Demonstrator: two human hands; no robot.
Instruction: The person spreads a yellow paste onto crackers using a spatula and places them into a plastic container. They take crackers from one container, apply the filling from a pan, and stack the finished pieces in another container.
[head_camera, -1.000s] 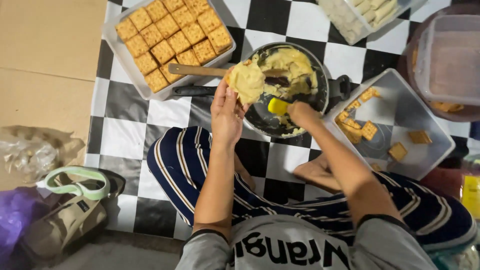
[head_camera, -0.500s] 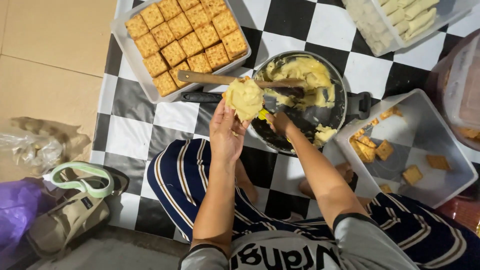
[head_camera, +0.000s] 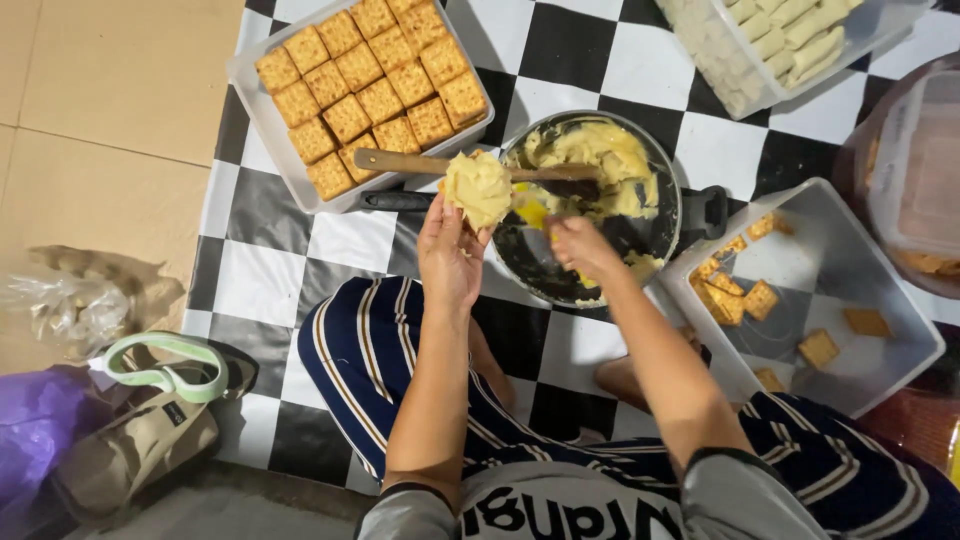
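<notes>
My left hand (head_camera: 450, 255) holds up a cracker heaped with pale yellow filling (head_camera: 478, 187), just left of a dark pan (head_camera: 668, 225). The pan holds more yellow filling (head_camera: 598, 160), and a wooden spatula (head_camera: 400, 162) lies across its rim. My right hand (head_camera: 580, 245) hovers over the pan and grips a small yellow spreader (head_camera: 530, 212), whose tip meets the filling on the cracker. Both forearms reach out over my striped trousers.
A white tray of square crackers (head_camera: 262, 108) sits at the upper left. A clear tub with a few loose crackers (head_camera: 880, 310) is at the right, another tub of pale rolls (head_camera: 740, 60) at the top. Bags (head_camera: 120, 430) lie at the lower left on the floor.
The view has shifted, so everything sits further right in the picture. My left hand has kept the filled cracker raised, and my right hand has brought the spreader from the pan up to it.
</notes>
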